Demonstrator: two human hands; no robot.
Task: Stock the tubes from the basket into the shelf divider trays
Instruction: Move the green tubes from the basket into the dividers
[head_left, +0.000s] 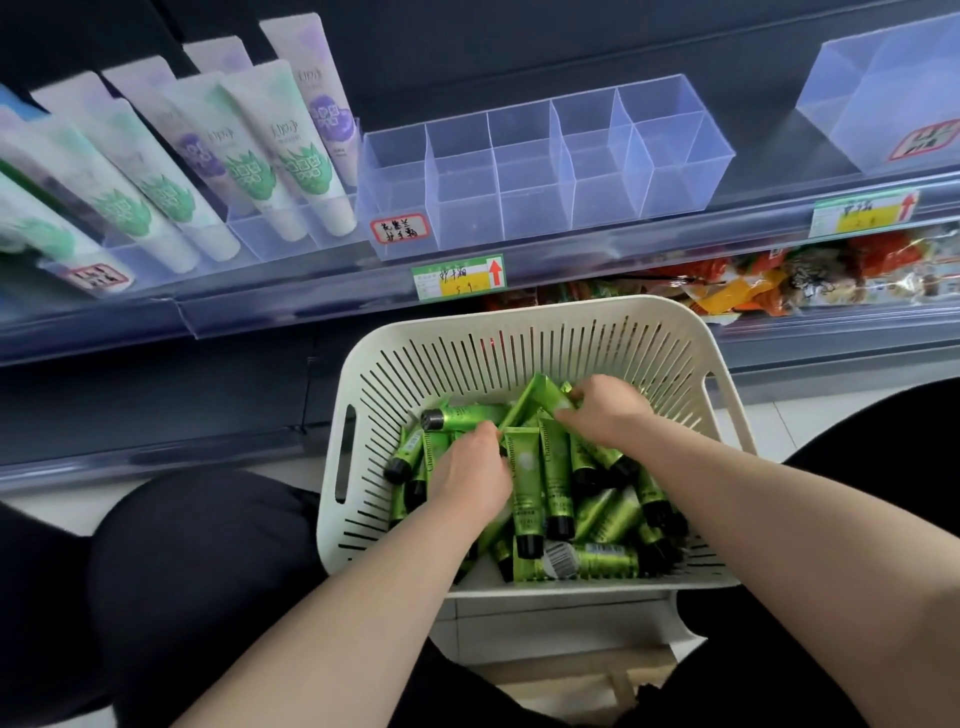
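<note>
The green tubes (550, 478) lie in a loose, crossed pile on the bottom of the white slotted basket (519, 322), black caps pointing several ways. The pile stays well below the rim, leaving the slotted walls bare above it.

The left hand (470, 478) is pressed down into the pile at centre-left. Its fingers are buried among the tubes, so their state cannot be told. The right hand (608, 410) is at the far side of the pile, with its fingers curled round the crimped end of a tube (545, 395).

The basket sits between the person's dark-clothed knees (197, 561), just below the shelf edge (571, 254).

The clear divider tray (545, 171) stands on the shelf directly beyond the basket, with its compartments open at the top. Tall white tubes (291, 156) lean in the tray to its left. A price label (460, 278) is fixed to the shelf edge. Snack packets (753, 280) lie on the lower shelf.
</note>
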